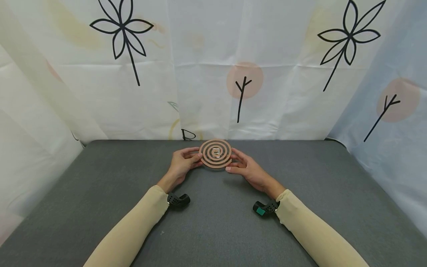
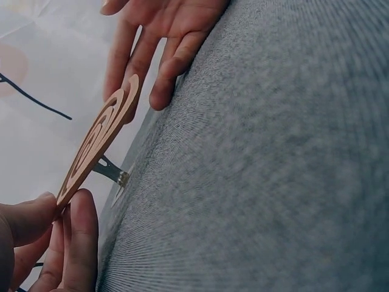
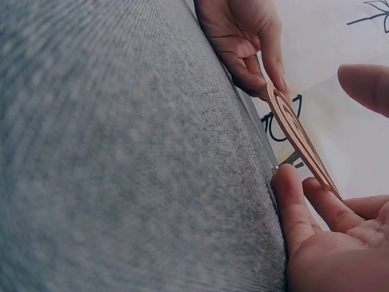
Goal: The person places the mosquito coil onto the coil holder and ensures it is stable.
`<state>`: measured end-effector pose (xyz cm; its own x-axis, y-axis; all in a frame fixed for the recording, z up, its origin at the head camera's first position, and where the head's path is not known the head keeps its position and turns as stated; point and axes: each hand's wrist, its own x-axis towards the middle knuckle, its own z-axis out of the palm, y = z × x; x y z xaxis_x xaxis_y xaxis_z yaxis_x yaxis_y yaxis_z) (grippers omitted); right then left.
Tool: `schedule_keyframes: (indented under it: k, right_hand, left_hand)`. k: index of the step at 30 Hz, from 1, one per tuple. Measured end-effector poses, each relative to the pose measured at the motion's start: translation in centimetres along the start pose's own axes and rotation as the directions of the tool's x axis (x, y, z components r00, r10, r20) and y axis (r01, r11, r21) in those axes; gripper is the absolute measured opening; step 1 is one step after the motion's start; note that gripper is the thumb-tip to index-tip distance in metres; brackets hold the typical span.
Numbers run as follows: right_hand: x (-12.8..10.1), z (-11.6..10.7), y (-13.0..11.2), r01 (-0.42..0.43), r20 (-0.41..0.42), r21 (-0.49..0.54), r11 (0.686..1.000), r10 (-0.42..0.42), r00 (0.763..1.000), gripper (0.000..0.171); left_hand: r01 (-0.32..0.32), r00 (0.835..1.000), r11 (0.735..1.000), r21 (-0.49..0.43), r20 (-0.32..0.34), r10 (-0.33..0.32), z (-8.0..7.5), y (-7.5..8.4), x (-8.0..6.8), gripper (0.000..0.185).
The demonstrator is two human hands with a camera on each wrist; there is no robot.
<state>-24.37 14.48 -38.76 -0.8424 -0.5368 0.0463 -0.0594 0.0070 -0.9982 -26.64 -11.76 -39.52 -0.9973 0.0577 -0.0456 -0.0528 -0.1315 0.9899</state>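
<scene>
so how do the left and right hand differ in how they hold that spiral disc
The left hand grips the spiral disc at its left edge with fingers curled; the right hand holds the right edge with fingers stretched straighter. The left hand sits slightly farther back, the right nearer. Both wear a cream sleeve and wrist camera.

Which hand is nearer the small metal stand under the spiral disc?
Roughly equal. Left hand pinches the spiral disc at its left rim, right hand holds its right rim; the metal stand sits between them.

Both hands, left hand [image 1: 181,163] and right hand [image 1: 248,168], hold a round spiral-grooved wooden disc [image 1: 215,153] by its edges over the grey table [image 1: 100,193]
</scene>
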Motion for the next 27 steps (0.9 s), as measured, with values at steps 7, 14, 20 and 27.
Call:
schedule_keyframes:
  k: [7,14,20,27]
  right_hand:
    - [0.06,0.27,-0.18,-0.029,-0.004,-0.055,0.998,0.029,1.000,0.085]
    - [0.08,0.47,-0.30,-0.044,-0.007,-0.078,0.996,0.044,0.999,0.083]
    - [0.09,0.46,-0.40,-0.057,-0.010,-0.088,0.994,0.056,0.998,0.082]
    - [0.15,0.43,-0.40,-0.074,-0.021,-0.091,0.993,0.072,0.997,0.081]
  left_hand:
    - [0.007,1.000,1.000,0.014,-0.002,-0.007,0.06,0.08,-0.09,0.038]
    - [0.018,1.000,0.999,0.035,-0.011,-0.017,0.16,0.05,0.03,0.037]
    - [0.019,1.000,0.999,0.044,-0.002,-0.019,0.17,0.00,0.00,0.037]
    - [0.024,1.000,0.997,0.077,-0.010,-0.023,0.19,-0.02,0.03,0.037]
